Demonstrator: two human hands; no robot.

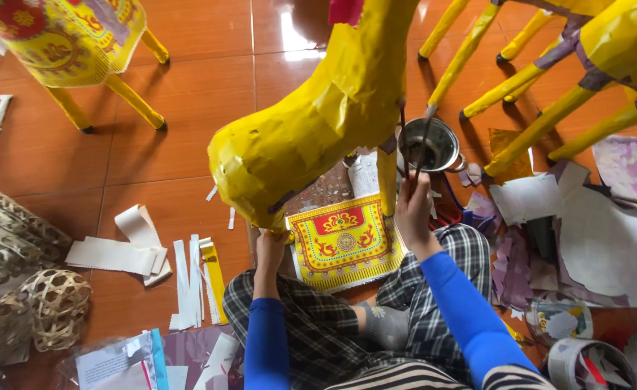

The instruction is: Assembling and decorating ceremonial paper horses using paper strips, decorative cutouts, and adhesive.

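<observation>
My left hand was closed on the bottom of a leg of the yellow paper horse, right at the underside of its body, fingers wrapped round it. My right hand was gripping a thin brush by its handle, held almost upright, tip up near the rim of the small metal pot. Could not tell if the bristles touched the pot or the horse's other leg, which hung just beside my right hand.

The horse stood over my lap, big and lumpy, covered in yellow paper, filling the middle of the view. Under it, on the floor between my hands, lay a decorated paper sheet, yellow and red with a round motif. I sat cross-legged in checked trousers, blue sleeves on both arms.

White paper strips lay on the tiled floor to my left, near a folded white piece. Woven bamboo frames sat at the far left edge. Torn paper scraps, white and purple, were piled to my right. A tape roll lay at lower right. More yellow paper figures on stick legs stood at upper right, another at upper left.
</observation>
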